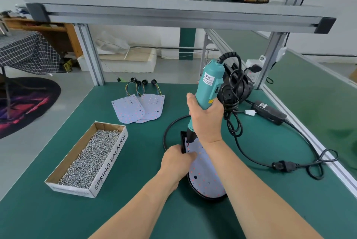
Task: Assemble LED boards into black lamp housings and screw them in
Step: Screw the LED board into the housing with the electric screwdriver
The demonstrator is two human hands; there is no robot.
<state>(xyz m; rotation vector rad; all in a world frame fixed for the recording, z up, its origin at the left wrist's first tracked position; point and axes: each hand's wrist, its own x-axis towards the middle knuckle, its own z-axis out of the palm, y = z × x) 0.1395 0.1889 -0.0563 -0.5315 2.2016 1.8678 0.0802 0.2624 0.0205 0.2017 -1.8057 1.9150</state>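
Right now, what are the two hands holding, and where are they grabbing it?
The right hand grips the teal screwdriver around its lower body. The left hand holds the black lamp housing at its upper left edge.

The bench mat [135, 209] is matt green and smooth; the open box [110, 165] is raw brown cardboard, white-faced outside; the screws [90, 159] in it are bright, shiny metal; the electric screwdriver [207, 88] has a smooth teal plastic body; the LED board [204, 177] is matt white; the lamp housing [202, 198] is black, faintly glossy; the bench frame [90, 55] is brushed aluminium.
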